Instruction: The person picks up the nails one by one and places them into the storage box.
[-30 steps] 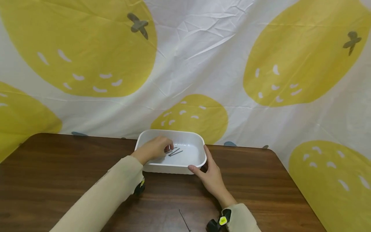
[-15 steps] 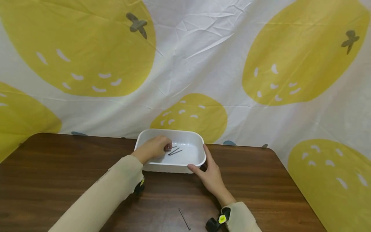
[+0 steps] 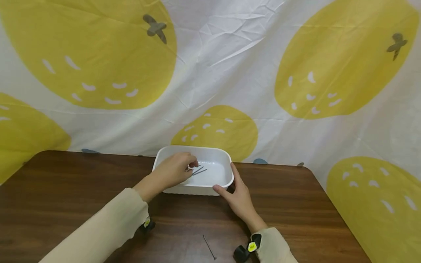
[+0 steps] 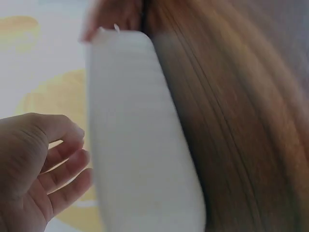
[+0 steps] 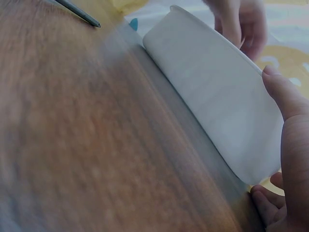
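A shallow white plastic tub [image 3: 227,160] stands at the back of the table, with several long grey nails [image 3: 199,171] lying on its floor. Over its left part is my left hand [image 3: 175,170], the fingers loosely bent above the nails. In the left wrist view that left hand [image 4: 46,169] shows thumb and fingers slightly apart, with nothing visible between them. My right hand [image 3: 239,199] grips the tub's right front corner. The right wrist view has the right thumb [image 5: 280,92] on the rim and the fingers low at the end wall.
One more nail [image 3: 209,247] lies on the brown wooden table [image 3: 289,212], near the front. Behind the tub hangs a white cloth [image 3: 223,80] printed with yellow fruit. Each wrist wears a black camera [image 3: 241,254].
My left hand has lifted a little out of the tub, its wrist and sleeve shifting left and toward me. The fingers have loosened. The right hand and the tub stay nearly where they were.
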Tool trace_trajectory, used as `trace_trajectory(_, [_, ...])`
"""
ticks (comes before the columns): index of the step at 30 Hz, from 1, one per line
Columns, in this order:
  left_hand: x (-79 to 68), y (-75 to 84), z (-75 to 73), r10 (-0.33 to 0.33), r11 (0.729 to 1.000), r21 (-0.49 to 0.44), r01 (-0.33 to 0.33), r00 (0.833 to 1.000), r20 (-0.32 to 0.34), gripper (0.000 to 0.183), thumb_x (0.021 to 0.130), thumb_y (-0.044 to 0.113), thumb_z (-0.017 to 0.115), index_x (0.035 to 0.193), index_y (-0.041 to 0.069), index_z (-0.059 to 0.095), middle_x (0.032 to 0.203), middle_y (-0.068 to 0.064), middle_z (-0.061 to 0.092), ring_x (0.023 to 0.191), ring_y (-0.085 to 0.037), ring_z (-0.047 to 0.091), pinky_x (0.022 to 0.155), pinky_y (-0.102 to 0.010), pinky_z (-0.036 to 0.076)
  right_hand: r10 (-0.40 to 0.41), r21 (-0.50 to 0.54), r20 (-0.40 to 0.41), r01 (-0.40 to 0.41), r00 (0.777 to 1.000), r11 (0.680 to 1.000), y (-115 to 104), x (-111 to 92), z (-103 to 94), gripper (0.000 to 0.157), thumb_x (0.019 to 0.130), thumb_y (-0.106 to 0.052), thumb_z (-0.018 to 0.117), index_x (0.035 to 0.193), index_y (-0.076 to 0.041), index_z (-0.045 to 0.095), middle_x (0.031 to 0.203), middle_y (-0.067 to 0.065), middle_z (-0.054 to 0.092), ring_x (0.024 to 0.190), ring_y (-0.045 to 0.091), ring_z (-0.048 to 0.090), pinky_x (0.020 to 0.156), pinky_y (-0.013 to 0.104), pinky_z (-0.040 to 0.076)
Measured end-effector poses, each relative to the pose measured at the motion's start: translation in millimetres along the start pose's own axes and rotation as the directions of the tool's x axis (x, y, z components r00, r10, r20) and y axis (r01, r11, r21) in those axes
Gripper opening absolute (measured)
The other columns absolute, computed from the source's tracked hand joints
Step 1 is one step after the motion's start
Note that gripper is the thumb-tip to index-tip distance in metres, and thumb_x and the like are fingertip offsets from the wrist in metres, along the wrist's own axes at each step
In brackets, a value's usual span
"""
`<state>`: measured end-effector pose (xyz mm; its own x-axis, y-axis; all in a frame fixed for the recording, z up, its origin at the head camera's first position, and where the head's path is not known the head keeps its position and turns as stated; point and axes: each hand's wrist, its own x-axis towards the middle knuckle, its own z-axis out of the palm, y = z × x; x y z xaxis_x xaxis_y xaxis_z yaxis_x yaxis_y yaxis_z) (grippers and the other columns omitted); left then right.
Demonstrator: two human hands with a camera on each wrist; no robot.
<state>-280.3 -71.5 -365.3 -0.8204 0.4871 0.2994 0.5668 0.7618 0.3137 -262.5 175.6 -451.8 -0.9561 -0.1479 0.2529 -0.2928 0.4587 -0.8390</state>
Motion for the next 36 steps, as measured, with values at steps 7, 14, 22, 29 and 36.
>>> trace_trajectory(7, [-28.2, 25.0, -11.8, 0.077, 0.996, -0.027, -0.081, 0.989, -0.13, 0.015, 0.083, 0.003, 0.073, 0.097, 0.01, 0.073, 0.092, -0.002, 0.07, 0.081, -0.017, 0.067, 0.071, -0.028, 0.055, 0.0, 0.008, 0.002, 0.0, 1.0, 1.0, -0.5, 1.4, -1.1, 0.094, 0.089, -0.03, 0.077, 0.163, -0.019, 0.019, 0.16, 0.017, 0.039, 0.135, 0.033, 0.055, 0.106, 0.05, 0.049])
trace_trajectory(14, [-42.4, 42.7, -8.3, 0.111, 0.985, -0.12, -0.124, 0.988, -0.11, 0.016, 0.082, 0.002, 0.071, 0.097, 0.007, 0.072, 0.091, -0.004, 0.072, 0.079, -0.015, 0.066, 0.073, -0.024, 0.055, 0.001, 0.007, 0.001, -0.001, 1.0, 1.0, -2.1, 4.5, -3.4, 0.094, 0.089, -0.031, 0.077, 0.163, -0.019, 0.019, 0.159, 0.017, 0.041, 0.133, 0.032, 0.056, 0.105, 0.05, 0.049])
trace_trajectory(22, [-55.1, 55.0, 4.8, 0.246, 0.954, -0.163, -0.25, 0.968, -0.045, 0.022, 0.083, 0.003, 0.073, 0.104, 0.01, 0.071, 0.093, 0.001, 0.069, 0.085, -0.011, 0.063, 0.08, -0.024, 0.053, 0.007, 0.0, 0.013, -0.007, 1.0, 1.0, -4.2, 3.9, -1.5, 0.093, 0.09, -0.031, 0.077, 0.163, -0.021, 0.019, 0.158, 0.017, 0.042, 0.132, 0.031, 0.057, 0.107, 0.051, 0.047])
trace_trajectory(29, [-59.6, 66.0, 14.2, 0.276, 0.945, -0.183, -0.269, 0.961, 0.014, 0.022, 0.082, 0.003, 0.072, 0.103, 0.012, 0.072, 0.099, 0.003, 0.07, 0.091, -0.007, 0.064, 0.084, -0.022, 0.054, -0.002, 0.006, 0.008, 0.002, 1.0, 1.0, -4.4, 2.6, -1.8, 0.095, 0.089, -0.031, 0.077, 0.163, -0.02, 0.019, 0.16, 0.016, 0.04, 0.135, 0.032, 0.056, 0.108, 0.051, 0.047])
trace_trajectory(36, [-67.8, 75.0, 25.5, 0.271, 0.955, -0.193, -0.223, 0.924, 0.269, 0.033, 0.084, 0.023, 0.077, 0.115, 0.019, 0.07, 0.102, 0.009, 0.066, 0.089, 0.0, 0.057, 0.082, -0.017, 0.05, 0.023, 0.0, 0.013, -0.023, 1.0, 1.0, -1.9, -1.3, -0.6, 0.096, 0.088, -0.032, 0.078, 0.163, -0.023, 0.017, 0.159, 0.014, 0.042, 0.133, 0.03, 0.057, 0.103, 0.045, 0.051])
